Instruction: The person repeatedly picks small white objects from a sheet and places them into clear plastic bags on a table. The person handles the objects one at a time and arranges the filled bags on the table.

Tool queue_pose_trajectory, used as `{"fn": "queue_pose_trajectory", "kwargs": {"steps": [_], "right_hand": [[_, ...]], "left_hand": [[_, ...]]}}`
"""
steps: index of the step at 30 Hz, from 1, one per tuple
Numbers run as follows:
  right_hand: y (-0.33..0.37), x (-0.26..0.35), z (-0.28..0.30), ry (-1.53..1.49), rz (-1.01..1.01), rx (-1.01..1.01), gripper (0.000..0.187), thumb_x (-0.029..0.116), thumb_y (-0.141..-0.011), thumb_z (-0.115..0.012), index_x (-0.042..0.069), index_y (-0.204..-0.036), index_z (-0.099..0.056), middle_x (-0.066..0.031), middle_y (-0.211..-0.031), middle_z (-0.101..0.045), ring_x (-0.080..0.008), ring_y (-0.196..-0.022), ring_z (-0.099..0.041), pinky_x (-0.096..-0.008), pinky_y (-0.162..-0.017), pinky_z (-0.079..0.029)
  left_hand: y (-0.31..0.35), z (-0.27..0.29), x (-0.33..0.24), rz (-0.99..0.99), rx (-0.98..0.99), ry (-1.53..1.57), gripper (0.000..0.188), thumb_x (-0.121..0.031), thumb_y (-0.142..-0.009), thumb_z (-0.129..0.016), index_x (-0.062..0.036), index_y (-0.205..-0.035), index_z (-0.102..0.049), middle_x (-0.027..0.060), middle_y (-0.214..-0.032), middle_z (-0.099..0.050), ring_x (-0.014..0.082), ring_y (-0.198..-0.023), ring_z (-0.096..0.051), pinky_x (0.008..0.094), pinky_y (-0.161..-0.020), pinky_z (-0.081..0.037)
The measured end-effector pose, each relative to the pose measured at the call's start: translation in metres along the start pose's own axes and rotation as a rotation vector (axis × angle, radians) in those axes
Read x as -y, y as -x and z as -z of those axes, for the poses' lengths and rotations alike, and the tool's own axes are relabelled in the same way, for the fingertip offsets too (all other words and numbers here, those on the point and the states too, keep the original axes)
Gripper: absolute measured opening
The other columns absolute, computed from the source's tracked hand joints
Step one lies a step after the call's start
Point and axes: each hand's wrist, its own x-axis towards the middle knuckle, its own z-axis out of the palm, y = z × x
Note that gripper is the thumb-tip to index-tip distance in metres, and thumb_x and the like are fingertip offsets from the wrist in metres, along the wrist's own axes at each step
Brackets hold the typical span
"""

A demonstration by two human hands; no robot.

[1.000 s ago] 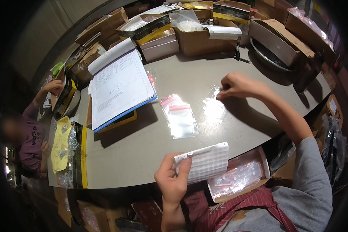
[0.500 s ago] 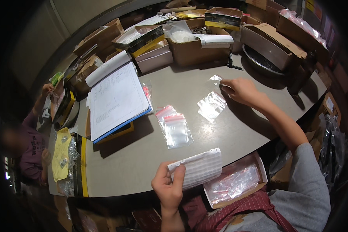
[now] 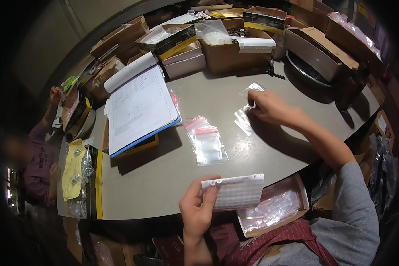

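Observation:
My left hand [image 3: 198,208] grips a sheet of round white stickers [image 3: 235,195] at its left end, thumb on top. The sheet is bent and held up over the table's near edge. My right hand [image 3: 270,106] is over the small clear plastic bags at the middle right. Its fingers are curled down and closed; what is between the fingertips is hidden. One clear bag [image 3: 254,87] lies just beyond these fingers, and more bags [image 3: 242,120] lie partly beneath the hand. A stack of clear zip bags with red strips [image 3: 209,146] rests on the table between my hands.
An open box of filled bags [image 3: 277,206] stands at my lap. A clipboard with papers [image 3: 139,108] is at the left, near a yellow sheet [image 3: 74,168]. Cardboard boxes [image 3: 235,57] and a round pan [image 3: 306,71] line the far side. Another person [image 3: 40,150] is at the far left.
My right hand has shifted slightly nearer and over the bags, its fingers more curled. My left hand has tilted the sticker sheet. The whole view has shifted a little.

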Motion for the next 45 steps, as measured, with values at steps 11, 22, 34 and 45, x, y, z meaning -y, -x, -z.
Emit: {"fn": "queue_pose_trajectory", "kwargs": {"steps": [11,22,34,45], "right_hand": [[0.049,-0.048,0.039,0.046,-0.395,0.03,0.042,0.039,-0.087,-0.079,0.001,-0.097,-0.065,-0.0194,-0.088,-0.069,-0.0343,-0.086,-0.067,-0.0427,-0.074,-0.051],[0.081,0.053,0.033,-0.463,0.265,-0.014,0.02,0.006,-0.085,-0.067,0.0,-0.103,-0.062,-0.0162,-0.097,-0.064,-0.0358,-0.099,-0.063,-0.0437,-0.088,-0.051],[0.085,0.103,0.026,-0.381,0.505,0.139,0.04,0.005,-0.07,-0.072,0.001,-0.105,-0.054,-0.0173,-0.103,-0.055,-0.0377,-0.102,-0.055,-0.044,-0.088,-0.047],[0.088,0.104,0.021,-0.263,0.54,0.004,0.028,0.003,-0.072,-0.07,0.002,-0.097,-0.058,-0.0132,-0.092,-0.056,-0.0347,-0.089,-0.056,-0.0421,-0.079,-0.048]], "left_hand": [[-0.001,0.0,-0.007,0.095,0.043,0.092,0.027,-0.013,-0.102,-0.059,0.005,-0.121,-0.065,0.0053,-0.103,-0.069,0.0094,-0.094,-0.061,0.0219,-0.085,-0.046],[0.001,-0.021,0.009,0.044,0.075,0.09,0.024,-0.004,-0.105,-0.051,0.0067,-0.123,-0.063,0.0073,-0.106,-0.069,0.0103,-0.096,-0.064,0.0228,-0.083,-0.05],[-0.004,-0.041,0.021,-0.009,0.046,-0.061,0.022,-0.002,-0.101,-0.059,0.0024,-0.121,-0.066,-0.0078,-0.073,-0.048,0.0005,-0.064,-0.038,0.0206,-0.054,-0.029],[-0.011,-0.04,0.013,0.031,0.088,-0.007,0.022,-0.004,-0.102,-0.059,0.0033,-0.122,-0.066,-0.0035,-0.079,-0.061,0.0015,-0.07,-0.049,0.0192,-0.061,-0.039]]}}
